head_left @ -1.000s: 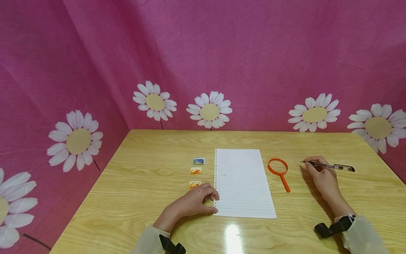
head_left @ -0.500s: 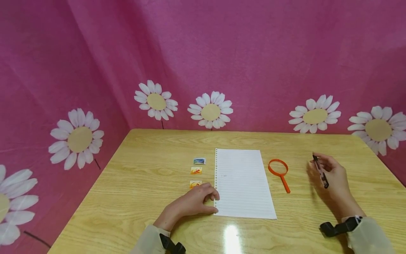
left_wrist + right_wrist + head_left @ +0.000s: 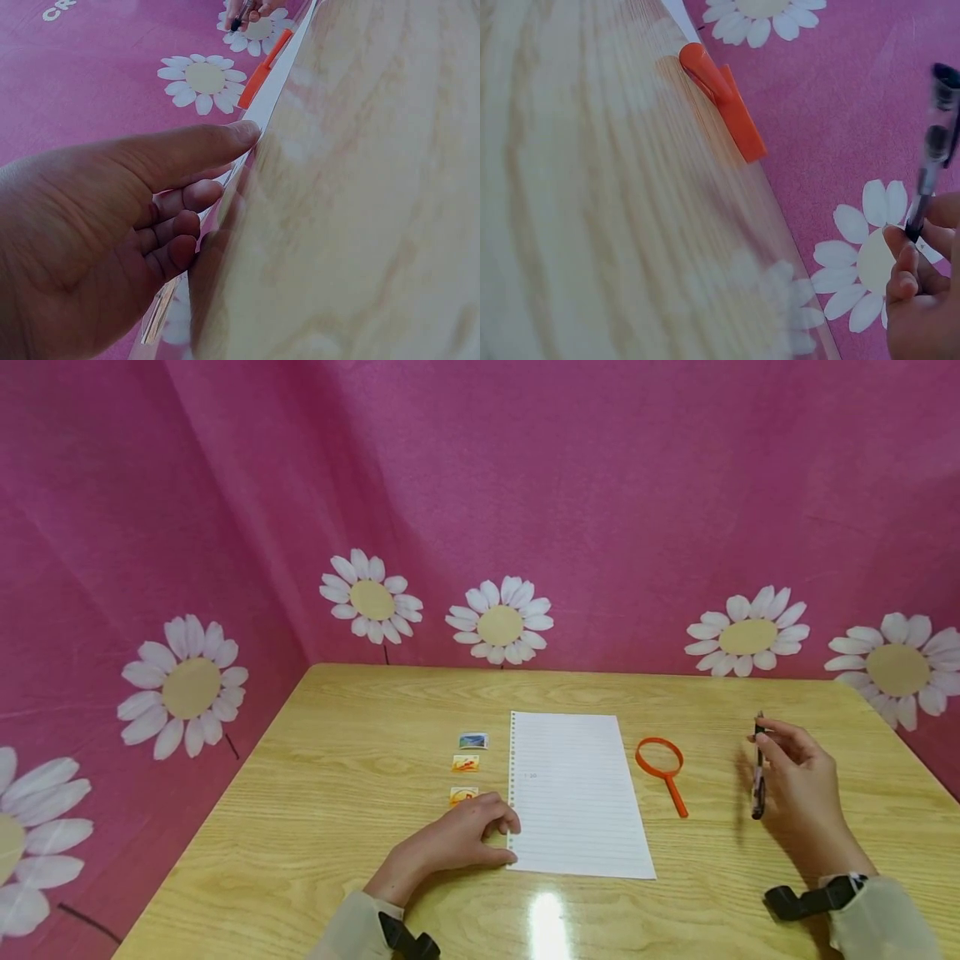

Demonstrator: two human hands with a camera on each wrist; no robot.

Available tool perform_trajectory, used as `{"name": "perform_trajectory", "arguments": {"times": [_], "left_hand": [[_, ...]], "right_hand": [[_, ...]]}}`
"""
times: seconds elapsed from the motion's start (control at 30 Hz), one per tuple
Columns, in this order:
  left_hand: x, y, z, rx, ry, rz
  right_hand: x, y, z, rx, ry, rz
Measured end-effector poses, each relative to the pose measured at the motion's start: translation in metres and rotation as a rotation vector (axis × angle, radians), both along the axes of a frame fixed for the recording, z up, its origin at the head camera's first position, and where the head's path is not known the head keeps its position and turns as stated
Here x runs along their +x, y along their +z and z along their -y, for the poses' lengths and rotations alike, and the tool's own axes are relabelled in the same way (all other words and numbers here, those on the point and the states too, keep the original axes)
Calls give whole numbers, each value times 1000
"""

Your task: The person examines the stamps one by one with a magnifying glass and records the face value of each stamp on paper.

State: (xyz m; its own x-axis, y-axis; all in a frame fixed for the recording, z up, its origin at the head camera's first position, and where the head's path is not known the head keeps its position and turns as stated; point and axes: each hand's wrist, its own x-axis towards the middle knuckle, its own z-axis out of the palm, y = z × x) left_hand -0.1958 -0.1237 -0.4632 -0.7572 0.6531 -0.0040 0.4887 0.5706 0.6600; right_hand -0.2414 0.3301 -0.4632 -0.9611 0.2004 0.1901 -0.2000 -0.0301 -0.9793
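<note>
My right hand (image 3: 812, 785) holds a black-and-clear pen (image 3: 758, 789) between thumb and fingers, above the right side of the table. In the right wrist view the pen (image 3: 930, 165) slants up from the fingertips. My left hand (image 3: 453, 833) rests at the lower left edge of a lined sheet of paper (image 3: 577, 802), its thumb and fingertips touching the punched margin. Small handwritten marks show on the sheet. A red-orange magnifying glass (image 3: 676, 797) lies between the paper and my right hand.
Three small stamp-like pictures lie left of the paper: a blue one (image 3: 473, 741), a yellow one (image 3: 465, 763), and another yellow one (image 3: 462, 795) just beyond my left hand. The wooden table (image 3: 360, 752) meets a pink flowered cloth (image 3: 600, 510) at its far edge.
My right hand has moved slightly right, and the pen has turned in its fingers from pointing left to pointing away from me. My left hand stays on the paper's edge.
</note>
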Motion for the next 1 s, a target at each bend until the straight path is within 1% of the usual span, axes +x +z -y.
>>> {"name": "perform_trajectory", "arguments": {"times": [0.03,0.13,0.23,0.33,0.43,0.47,0.57,0.67,0.8,1.0], "left_hand": [[0,0,0,0,0,0],[-1,1,0,1,0,3],[-1,1,0,-1,0,5],[-1,2,-1,-7,0,5],[-1,2,-1,-20,4,11],[-1,3,-1,-22,7,14],[0,1,0,-29,14,20],[0,0,0,-28,12,15],[-1,-1,0,-26,5,2],[-2,-2,-1,-33,19,11]], "right_hand": [[-1,1,0,44,-13,-2],[-3,2,3,249,-70,-10],[-5,3,5,408,-85,4],[-7,4,6,540,-56,56],[-8,6,8,640,13,113],[-10,7,8,696,32,106],[-16,9,10,863,83,21],[-23,11,10,1040,95,-129],[-30,10,8,1123,147,-213],[-38,8,6,1189,200,-249]]}}
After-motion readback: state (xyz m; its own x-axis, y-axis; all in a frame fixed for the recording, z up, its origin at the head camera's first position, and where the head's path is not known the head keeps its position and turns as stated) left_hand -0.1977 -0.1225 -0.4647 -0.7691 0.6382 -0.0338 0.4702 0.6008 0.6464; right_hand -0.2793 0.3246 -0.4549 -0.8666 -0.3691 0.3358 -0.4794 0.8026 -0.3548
